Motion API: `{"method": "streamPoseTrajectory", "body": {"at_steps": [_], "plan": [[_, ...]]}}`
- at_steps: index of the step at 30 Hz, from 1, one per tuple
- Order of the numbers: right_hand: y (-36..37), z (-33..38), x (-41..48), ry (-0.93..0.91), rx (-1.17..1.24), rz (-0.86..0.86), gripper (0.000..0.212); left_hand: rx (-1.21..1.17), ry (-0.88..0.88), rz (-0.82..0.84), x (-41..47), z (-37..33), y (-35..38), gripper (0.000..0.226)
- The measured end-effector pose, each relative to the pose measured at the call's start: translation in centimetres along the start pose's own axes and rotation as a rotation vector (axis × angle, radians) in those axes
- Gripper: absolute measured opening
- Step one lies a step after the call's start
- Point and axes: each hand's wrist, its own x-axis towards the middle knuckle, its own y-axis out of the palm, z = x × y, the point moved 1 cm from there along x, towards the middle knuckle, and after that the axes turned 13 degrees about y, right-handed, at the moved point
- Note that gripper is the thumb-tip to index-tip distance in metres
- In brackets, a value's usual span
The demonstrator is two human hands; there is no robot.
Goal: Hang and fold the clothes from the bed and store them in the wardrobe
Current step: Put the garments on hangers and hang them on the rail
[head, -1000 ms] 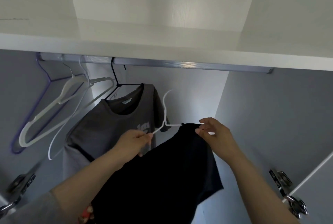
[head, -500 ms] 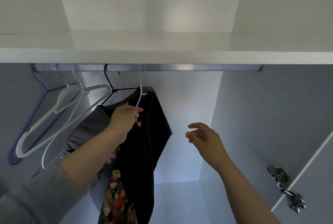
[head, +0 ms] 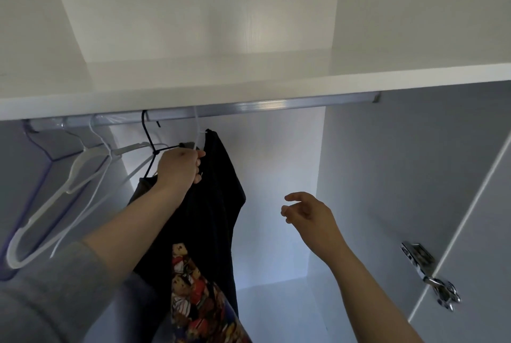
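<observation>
I am standing at the wardrobe (head: pixel 387 177) and looking up at the rail (head: pixel 262 106). My left hand (head: pixel 179 168) holds the white hanger (head: pixel 197 132) low on its neck, with my fingers curled round it. The black shirt (head: pixel 218 190) is on this hanger and hangs straight down. It has a bright picture (head: pixel 190 287) near the bottom. The hook of the white hanger looks like it is over the rail, but it is thin and pale, so I cannot be fully sure.

My right hand (head: pixel 307 210) is out in the air, apart from the shirt. Its fingers are loose and it holds nothing.

Just behind my left hand is a gray shirt (head: pixel 137 193) on a black hanger (head: pixel 148 132). It hangs on the rail too. So I think two shirts are up now.

More to the left are empty hangers (head: pixel 83 171) on the rail, ready for more clothes. The shelf (head: pixel 249 80) above the rail has no folded clothes on the part I can see.

I think this shirt is nearly done. I only need to let go of it. I cannot see the bed from here, so I cannot tell how many clothes are left. The folding looks not yet started, so I think there is more to do.
</observation>
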Motion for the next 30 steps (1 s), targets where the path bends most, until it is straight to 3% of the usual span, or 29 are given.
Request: {"method": "streamPoseTrajectory", "body": {"at_steps": [21, 25, 30], "plan": [[-1.1, -0.8, -0.1, 0.041, 0.001, -0.009, 0.013, 0.198, -0.039, 0.024, 2.2, 6.3, 1.3, 0.028], [-1.1, -0.7, 0.1, 0.055, 0.005, -0.01, 0.013, 0.21, -0.008, 0.035, 2.0, 6.4, 1.4, 0.027], [-0.9, -0.8, 0.2, 0.065, 0.009, 0.004, 0.013, 0.408, 0.098, 0.151, 1.1, 6.1, 1.3, 0.022]]}}
